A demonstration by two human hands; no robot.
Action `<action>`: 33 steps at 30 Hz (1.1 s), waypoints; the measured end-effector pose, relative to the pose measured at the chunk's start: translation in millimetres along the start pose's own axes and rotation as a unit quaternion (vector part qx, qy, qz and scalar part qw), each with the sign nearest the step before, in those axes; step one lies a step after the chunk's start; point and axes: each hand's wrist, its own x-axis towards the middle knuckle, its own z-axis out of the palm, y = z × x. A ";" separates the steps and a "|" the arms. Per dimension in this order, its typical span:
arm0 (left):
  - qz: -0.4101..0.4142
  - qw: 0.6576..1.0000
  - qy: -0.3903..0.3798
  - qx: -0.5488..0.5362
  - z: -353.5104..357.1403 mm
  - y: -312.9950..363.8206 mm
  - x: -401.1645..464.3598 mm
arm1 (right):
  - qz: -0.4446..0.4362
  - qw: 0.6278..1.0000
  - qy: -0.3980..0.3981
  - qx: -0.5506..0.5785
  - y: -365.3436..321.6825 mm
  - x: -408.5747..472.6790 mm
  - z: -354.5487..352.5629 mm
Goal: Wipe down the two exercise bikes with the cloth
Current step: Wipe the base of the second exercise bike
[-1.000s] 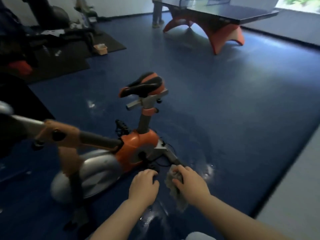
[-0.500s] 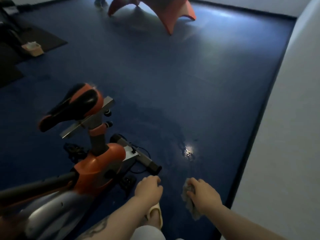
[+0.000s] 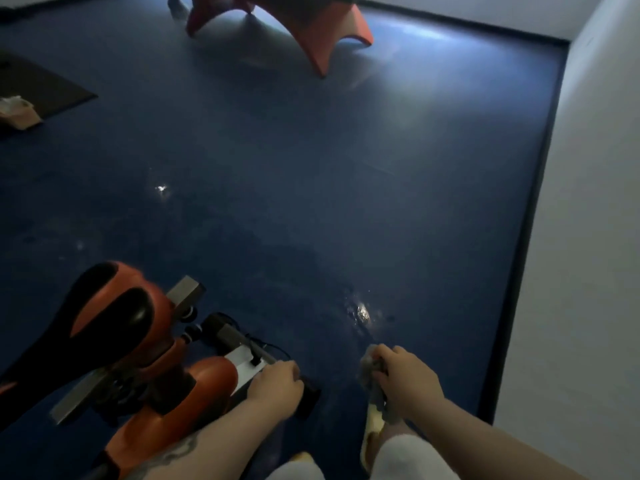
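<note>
One orange and black exercise bike [image 3: 194,386] fills the lower left, its saddle [image 3: 114,317] close to me and its rear floor bar [image 3: 242,344] reaching right. My left hand [image 3: 277,386] is curled into a fist over the end of that bar and holds nothing that I can see. To its right, my right hand [image 3: 405,379] grips a crumpled grey cloth [image 3: 372,372] above the blue floor, clear of the bike. No second bike is in view.
A white wall [image 3: 588,237] with a dark skirting runs along the right. Orange table tennis table legs [image 3: 311,29] stand at the far end. A dark mat [image 3: 34,88] and a small box [image 3: 17,112] lie at far left. My slippered foot [image 3: 374,420] is below the cloth.
The view has swung right and down, so the bike slid to the lower left and the wall came in. My right hand drew the cloth off the bike's rear bar.
</note>
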 end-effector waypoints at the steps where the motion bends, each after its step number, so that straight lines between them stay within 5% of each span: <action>1: 0.001 1.000 0.005 -0.005 -6.2 4.3 12.4 | -0.004 1.000 0.003 0.002 -0.4 14.8 -6.6; 12: -0.120 0.985 0.025 -0.123 -67.3 64.9 154.0 | -0.130 0.988 -0.058 -0.054 24.4 230.0 -94.5; 18: -0.201 0.942 0.068 -0.262 -108.9 110.7 216.8 | -0.202 0.970 -0.075 -0.116 21.0 350.0 -162.5; 28: -0.307 0.877 0.147 -0.338 -181.2 54.9 293.9 | -0.332 0.920 -0.146 -0.148 -107.4 471.6 -155.6; 33: -0.324 0.863 0.121 -0.370 -218.7 12.5 328.3 | -0.350 0.906 -0.169 -0.170 -172.3 544.3 -160.8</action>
